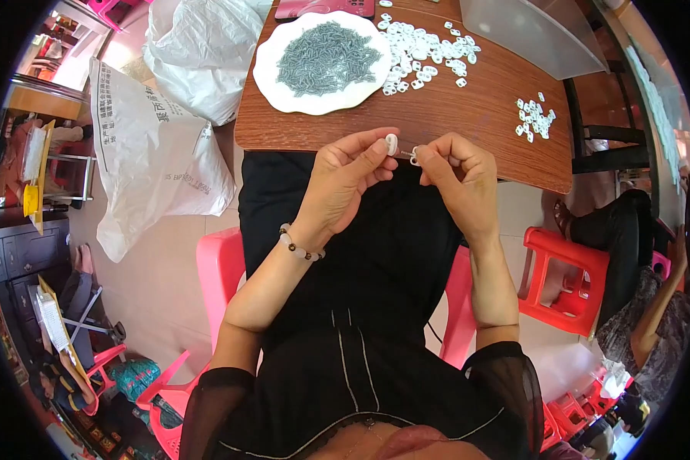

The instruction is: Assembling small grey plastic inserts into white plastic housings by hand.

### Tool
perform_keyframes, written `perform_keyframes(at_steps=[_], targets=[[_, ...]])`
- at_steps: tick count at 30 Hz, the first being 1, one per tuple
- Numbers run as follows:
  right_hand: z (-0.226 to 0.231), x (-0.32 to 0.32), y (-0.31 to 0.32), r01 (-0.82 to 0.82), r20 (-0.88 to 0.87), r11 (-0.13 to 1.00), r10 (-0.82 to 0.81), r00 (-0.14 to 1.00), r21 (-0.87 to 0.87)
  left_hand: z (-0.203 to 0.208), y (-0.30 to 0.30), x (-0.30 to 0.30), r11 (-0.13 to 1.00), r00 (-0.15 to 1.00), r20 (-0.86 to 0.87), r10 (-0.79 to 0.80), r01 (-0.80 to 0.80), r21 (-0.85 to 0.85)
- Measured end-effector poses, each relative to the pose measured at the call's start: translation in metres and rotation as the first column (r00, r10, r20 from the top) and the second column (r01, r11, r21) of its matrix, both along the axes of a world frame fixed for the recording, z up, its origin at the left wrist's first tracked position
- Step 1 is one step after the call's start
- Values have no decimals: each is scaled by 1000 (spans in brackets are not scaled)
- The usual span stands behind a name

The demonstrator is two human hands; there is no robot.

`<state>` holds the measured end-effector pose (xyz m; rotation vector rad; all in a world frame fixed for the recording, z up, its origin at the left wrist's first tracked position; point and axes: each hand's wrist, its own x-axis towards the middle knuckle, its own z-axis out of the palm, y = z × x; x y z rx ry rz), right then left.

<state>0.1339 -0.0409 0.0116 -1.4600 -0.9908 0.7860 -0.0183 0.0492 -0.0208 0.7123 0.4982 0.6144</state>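
Note:
Just off the table's near edge, my left hand point(354, 170) pinches a small white oval plastic piece point(392, 144) between thumb and fingers. Close beside it, my right hand point(460, 180) closes on another small white plastic piece point(415, 156). A thin metallic piece point(404, 154) spans the short gap between the two; whether it is a spring or a screw is too small to tell. Beyond my hands lies a white scalloped plate point(264, 75) heaped with small grey metal pieces point(330, 57). Right of the plate spreads a loose heap of white two-holed oval pieces point(429, 50).
A smaller cluster of white pieces point(534, 121) lies near the right end of the brown wooden table point(452, 123). A translucent bin point(533, 34) and a pink phone-like object point(322, 8) stand behind. White sacks point(157, 146) fill the left floor; a red stool point(563, 280) stands right.

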Motion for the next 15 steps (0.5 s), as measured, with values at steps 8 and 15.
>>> perform_keyframes(at_steps=[8, 15], targets=[[-2, -1, 0, 49, 67, 999, -49, 996, 4, -2, 0, -1, 1000, 1000, -6, 24, -24, 0], [0, 0, -1, 38, 123, 996, -29, 992, -75, -2, -1, 1, 999, 1000, -6, 30, -30, 12]])
